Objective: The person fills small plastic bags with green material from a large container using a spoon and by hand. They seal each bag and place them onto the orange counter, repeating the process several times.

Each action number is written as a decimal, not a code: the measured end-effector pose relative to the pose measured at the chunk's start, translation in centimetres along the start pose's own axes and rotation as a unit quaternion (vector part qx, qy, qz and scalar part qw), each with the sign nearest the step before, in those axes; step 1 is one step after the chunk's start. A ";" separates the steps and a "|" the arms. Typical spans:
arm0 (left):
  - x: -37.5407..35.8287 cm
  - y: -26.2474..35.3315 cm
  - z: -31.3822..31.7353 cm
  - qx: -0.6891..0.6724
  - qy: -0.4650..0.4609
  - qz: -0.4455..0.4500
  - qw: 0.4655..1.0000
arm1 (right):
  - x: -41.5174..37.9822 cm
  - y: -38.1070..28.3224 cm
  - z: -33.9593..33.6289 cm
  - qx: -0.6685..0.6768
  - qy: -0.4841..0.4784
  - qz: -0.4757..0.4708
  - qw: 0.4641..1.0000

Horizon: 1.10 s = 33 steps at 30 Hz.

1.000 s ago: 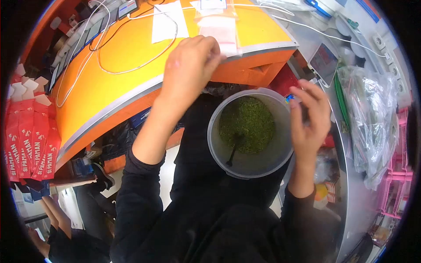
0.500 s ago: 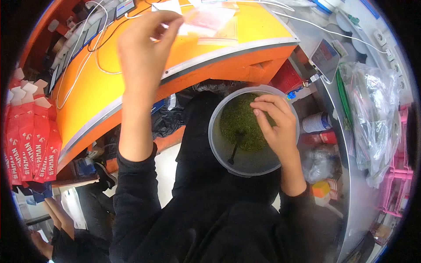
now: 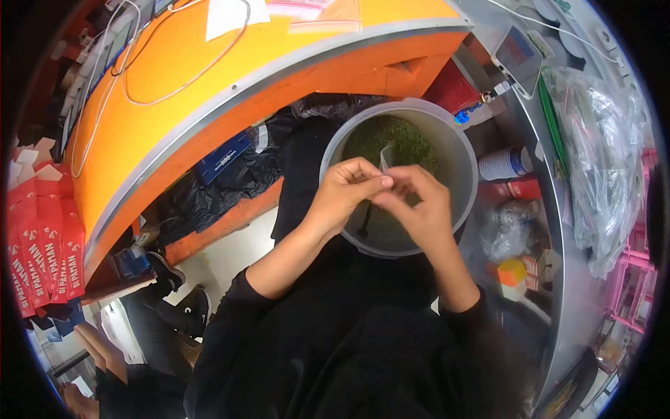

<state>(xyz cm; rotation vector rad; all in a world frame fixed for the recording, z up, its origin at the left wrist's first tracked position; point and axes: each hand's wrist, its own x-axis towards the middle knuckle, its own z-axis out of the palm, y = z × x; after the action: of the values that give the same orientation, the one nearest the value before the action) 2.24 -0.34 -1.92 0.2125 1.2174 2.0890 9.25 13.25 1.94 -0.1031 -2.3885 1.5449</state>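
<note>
Over the round translucent tub (image 3: pixel 466 178), my left hand (image 3: pixel 349 194) and my right hand (image 3: pixel 419 206) meet fingertip to fingertip. Both are closed in a pinch on a small clear plastic bag (image 3: pixel 385 158), which sticks up between the fingers; most of it is hidden. Finely chopped green leaf material (image 3: pixel 412 140) lies in the tub below. A dark-handled utensil (image 3: pixel 363 222) leans inside near the tub's front wall, its upper part covered by my hands. The tub rests at my lap.
Ahead curves an orange table (image 3: pixel 174 63) with a white cable, paper and clear plastic bags (image 3: pixel 328 15). Red printed packets (image 3: pixel 45 244) stand at left, near another person's arm (image 3: pixel 101 349). At right are stacked cups (image 3: pixel 502 163) and a large plastic bag (image 3: pixel 600 153) on a metal surface.
My left hand has come down from above the table to the tub and meets my right hand. A small clear bag now shows between them. The view has tilted downward.
</note>
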 end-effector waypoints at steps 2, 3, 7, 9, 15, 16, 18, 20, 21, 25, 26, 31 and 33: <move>0.2 -1.4 0.1 -0.017 -0.010 0.001 1.000 | -0.3 0.8 0.4 -0.050 -0.030 0.043 0.997; 0.4 -1.6 -0.2 -0.025 -0.004 -0.016 1.000 | -0.6 1.7 0.4 0.037 -0.046 0.096 0.994; 0.2 -1.3 -0.8 -0.017 -0.019 -0.059 0.998 | -0.6 3.0 -1.0 0.222 -0.067 0.162 0.959; 0.4 -1.3 -0.6 0.062 -0.015 -0.027 0.998 | -0.8 3.4 -0.8 0.177 -0.027 0.133 0.975; 0.7 -2.8 -1.4 0.282 -0.017 0.083 0.956 | -0.9 2.4 0.1 -0.083 0.027 0.002 0.996; 0.7 -2.9 -1.4 0.322 -0.018 0.099 0.941 | -0.9 2.4 0.0 -0.098 0.033 -0.001 0.995; 0.9 -2.8 -0.8 0.301 0.000 0.078 0.950 | -0.8 2.6 0.3 -0.143 0.059 -0.062 0.986; 0.8 -2.6 -0.3 0.288 0.010 0.056 0.956 | -0.8 2.7 0.8 -0.205 0.071 -0.127 0.968; 0.9 -2.7 -0.4 0.313 0.001 0.085 0.946 | -0.8 2.9 0.8 -0.207 0.067 -0.110 0.970; 1.0 -3.0 -0.6 0.448 -0.008 0.183 0.875 | -0.9 3.8 0.5 -0.206 0.089 -0.008 0.975; 0.9 -2.9 -0.5 0.489 -0.003 0.201 0.849 | -0.8 4.0 0.4 -0.203 0.104 0.026 0.973; 0.3 0.3 -0.6 0.533 -0.016 0.080 0.842 | -0.9 2.4 -0.9 -0.294 -0.029 -0.138 0.945; 0.5 2.6 -1.2 0.524 -0.114 -0.016 0.844 | -0.9 0.7 -2.0 -0.360 -0.130 -0.274 0.882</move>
<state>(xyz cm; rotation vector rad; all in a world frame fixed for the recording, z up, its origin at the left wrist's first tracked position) 0.07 -1.67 -0.57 0.8872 2.0531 1.1017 10.55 15.09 1.86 0.6086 -2.7334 0.3982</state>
